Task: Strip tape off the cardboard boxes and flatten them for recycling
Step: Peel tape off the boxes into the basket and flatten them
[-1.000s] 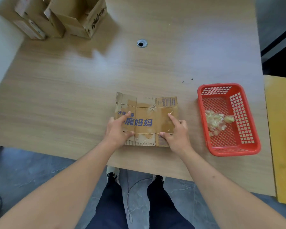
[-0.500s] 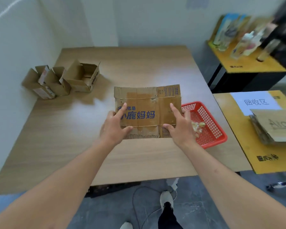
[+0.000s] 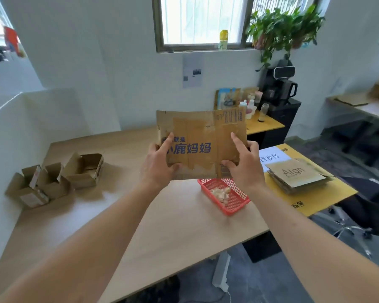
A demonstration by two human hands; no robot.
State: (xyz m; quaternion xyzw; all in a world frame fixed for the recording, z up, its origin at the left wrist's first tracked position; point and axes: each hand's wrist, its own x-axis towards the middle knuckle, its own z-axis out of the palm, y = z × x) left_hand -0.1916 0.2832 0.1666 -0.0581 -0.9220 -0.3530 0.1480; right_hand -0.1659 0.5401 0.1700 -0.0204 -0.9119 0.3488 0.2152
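Above the wooden table [image 3: 140, 226], the flattened box [image 3: 200, 145] is held upright, printed face toward the camera, long axis running left to right. A second ago it lay flat on the table. Left hand [image 3: 157, 165] and right hand [image 3: 244, 165] each pinch a lower corner, thumb below, index finger extended up the face, arms outstretched.

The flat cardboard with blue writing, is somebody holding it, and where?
Yes. Both hands hold the flattened box up above the table. The left hand pinches its lower left edge, the right hand its lower right edge.
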